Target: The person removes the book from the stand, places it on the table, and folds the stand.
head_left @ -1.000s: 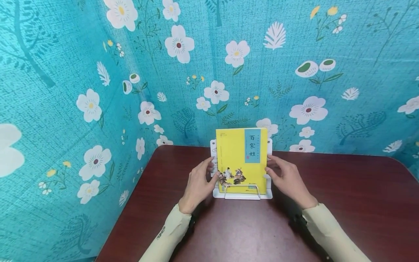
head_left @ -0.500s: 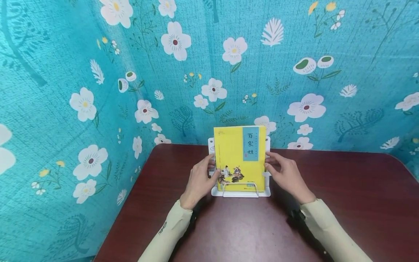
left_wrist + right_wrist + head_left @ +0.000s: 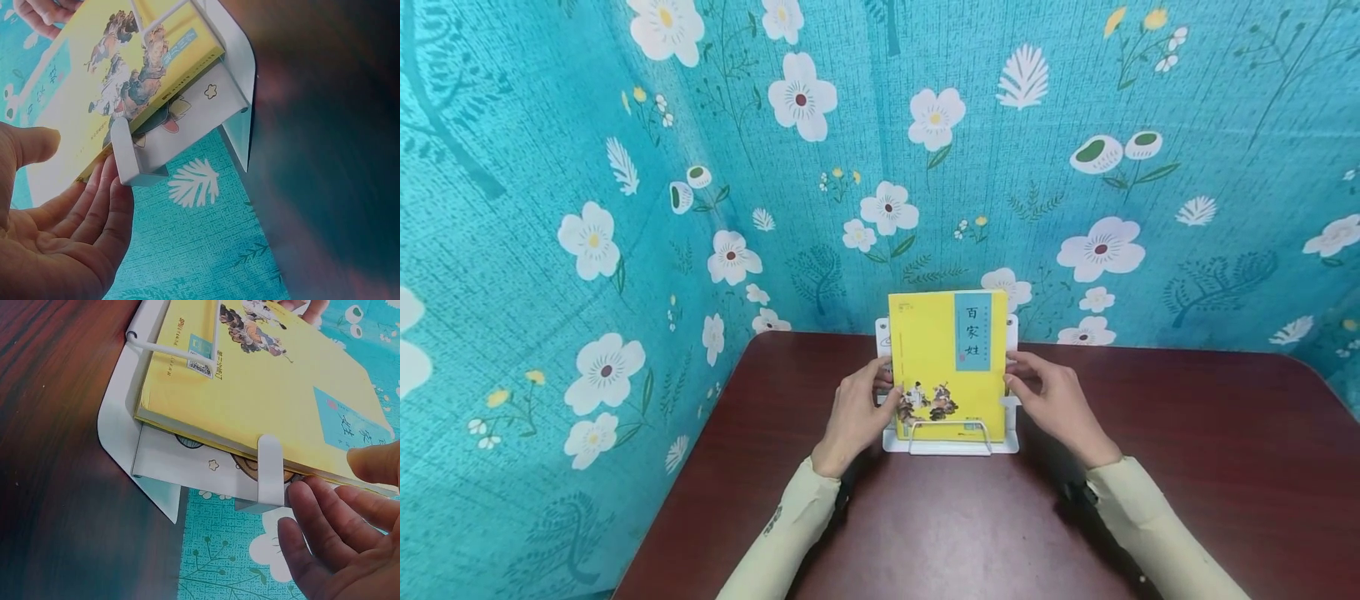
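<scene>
A yellow book (image 3: 936,333) with a blue title panel stands upright, leaning back on a white metal bookstand (image 3: 1011,437). The stand's wire bar (image 3: 951,423) crosses the lower cover. My left hand (image 3: 853,417) holds the book's left edge, thumb at the cover side and fingers beside and behind. On the opposite edge my right hand (image 3: 1060,408) does the same. Small white side clips, such as the right clip (image 3: 270,472), hook over the book's edges near the fingertips. Cartoon drawings show on the stand's back plate (image 3: 200,103). Some fingertips are hidden behind the book.
The stand rests on a dark red-brown table (image 3: 947,525) near its back edge. Behind and to the left hangs teal cloth (image 3: 820,200) printed with white flowers.
The view has shifted slightly, so everything sits a little further left. Both hands stay at the book's edges, and the book remains in the stand.
</scene>
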Demonstrator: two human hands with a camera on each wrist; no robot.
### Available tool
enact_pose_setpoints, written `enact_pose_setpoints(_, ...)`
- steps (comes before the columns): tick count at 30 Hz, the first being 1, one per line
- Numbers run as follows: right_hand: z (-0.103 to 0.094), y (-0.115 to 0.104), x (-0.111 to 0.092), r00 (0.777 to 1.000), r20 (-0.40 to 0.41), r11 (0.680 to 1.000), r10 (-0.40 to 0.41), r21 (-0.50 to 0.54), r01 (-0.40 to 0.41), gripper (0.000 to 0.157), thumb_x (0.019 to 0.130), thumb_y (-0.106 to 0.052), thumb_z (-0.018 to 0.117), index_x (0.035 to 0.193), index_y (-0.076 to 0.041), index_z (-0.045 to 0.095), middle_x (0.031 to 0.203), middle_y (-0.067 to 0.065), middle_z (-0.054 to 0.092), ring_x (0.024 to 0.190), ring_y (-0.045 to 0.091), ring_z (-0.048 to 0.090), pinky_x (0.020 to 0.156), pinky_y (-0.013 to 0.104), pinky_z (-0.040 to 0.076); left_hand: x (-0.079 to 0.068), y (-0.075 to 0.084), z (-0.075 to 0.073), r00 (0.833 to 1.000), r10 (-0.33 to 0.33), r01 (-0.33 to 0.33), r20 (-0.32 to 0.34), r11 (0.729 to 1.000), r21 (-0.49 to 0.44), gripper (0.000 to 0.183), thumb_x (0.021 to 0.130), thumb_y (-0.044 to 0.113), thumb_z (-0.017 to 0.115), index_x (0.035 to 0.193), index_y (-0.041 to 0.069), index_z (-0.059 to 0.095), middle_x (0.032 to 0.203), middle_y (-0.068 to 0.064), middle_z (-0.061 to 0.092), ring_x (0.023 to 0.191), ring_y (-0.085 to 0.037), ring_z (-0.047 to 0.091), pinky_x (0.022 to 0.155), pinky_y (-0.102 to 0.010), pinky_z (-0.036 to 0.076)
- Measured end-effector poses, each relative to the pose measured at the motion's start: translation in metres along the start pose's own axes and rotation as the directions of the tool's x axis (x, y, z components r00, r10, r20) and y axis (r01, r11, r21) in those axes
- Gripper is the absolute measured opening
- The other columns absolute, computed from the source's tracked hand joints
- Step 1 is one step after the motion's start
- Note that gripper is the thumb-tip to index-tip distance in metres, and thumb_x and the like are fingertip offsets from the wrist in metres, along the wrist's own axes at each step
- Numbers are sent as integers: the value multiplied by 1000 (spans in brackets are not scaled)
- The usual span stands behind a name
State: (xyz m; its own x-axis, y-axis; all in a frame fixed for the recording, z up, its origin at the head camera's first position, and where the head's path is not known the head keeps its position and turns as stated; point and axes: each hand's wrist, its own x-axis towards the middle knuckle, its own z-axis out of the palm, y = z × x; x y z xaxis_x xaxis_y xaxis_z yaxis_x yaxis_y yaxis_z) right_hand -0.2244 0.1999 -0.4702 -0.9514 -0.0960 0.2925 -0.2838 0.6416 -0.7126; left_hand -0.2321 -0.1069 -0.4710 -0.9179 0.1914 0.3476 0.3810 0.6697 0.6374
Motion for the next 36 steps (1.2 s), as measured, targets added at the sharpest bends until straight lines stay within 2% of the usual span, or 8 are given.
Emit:
enact_pose_setpoints(5, 2, -2, 0, 1000, -13, 1000, -7, 7, 7, 41, 99, -8, 68, 139, 0, 62, 119, 19, 75, 100, 30, 72, 90, 52, 62, 1, -1, 0, 1000, -16, 16, -6, 1000, 2, 44, 98, 20, 71, 139, 9, 62, 107, -5, 75, 95, -13, 74, 85, -31, 63)
enact_pose_setpoints(14, 7, -7, 1, 997, -63, 999, 42, 18, -41, 31, 98, -4, 68, 128, 2, 68, 113, 19, 75, 98, 30, 69, 90, 53, 62, 6, -2, 2, 998, -49, 48, -28, 998, -33, 36, 97, 13, 72, 132, 8, 66, 104, -6, 76, 89, -13, 73, 80, -28, 62)
enact_pose_setpoints(17, 11, -7, 2, 994, -93, 999, 50, -5, -51, 28, 97, -5, 69, 124, 2, 69, 107, 18, 76, 93, 28, 69, 82, 41, 61, 7, -3, 3, 998, -52, 50, -40, 998, -47, 33, 96, 10, 72, 129, 8, 67, 103, -6, 76, 88, -13, 73, 79, -26, 62)
enact_pose_setpoints(20, 13, -7, 3, 992, -108, 997, 67, -19, -70, 25, 97, -7, 70, 121, 2, 70, 103, 16, 75, 90, 27, 67, 74, 27, 54, 7, -5, 6, 997, -48, 44, -62, 997, -63, 32, 95, 9, 73, 127, 8, 68, 100, -6, 76, 86, -13, 74, 77, -24, 61)
enact_pose_setpoints(23, 14, -8, 3, 989, -114, 995, 89, -23, -92, 23, 96, -7, 69, 118, 2, 70, 101, 17, 74, 88, 27, 65, 69, 21, 51, 6, -6, 8, 996, -48, 42, -80, 996, -76, 31, 94, 7, 74, 124, 8, 69, 97, -6, 76, 84, -12, 73, 75, -23, 61)
enact_pose_setpoints(30, 17, -12, 3, 979, -189, 993, 79, -71, -94, 18, 94, -6, 70, 110, 3, 71, 97, 18, 76, 83, 27, 67, 70, 27, 51, 7, -4, 11, 994, -47, 38, -101, 995, -87, 30, 93, 6, 76, 122, 7, 70, 96, -7, 76, 81, -11, 72, 73, -22, 60)
enact_pose_setpoints(36, 19, -12, 2, 976, -195, 992, 93, -69, -108, 20, 94, -7, 71, 112, 3, 72, 101, 19, 78, 85, 28, 70, 72, 29, 50, 8, -4, 11, 992, -50, 41, -117, 996, -81, 30, 92, 5, 77, 121, 6, 71, 95, -7, 77, 80, -12, 73, 72, -23, 61)
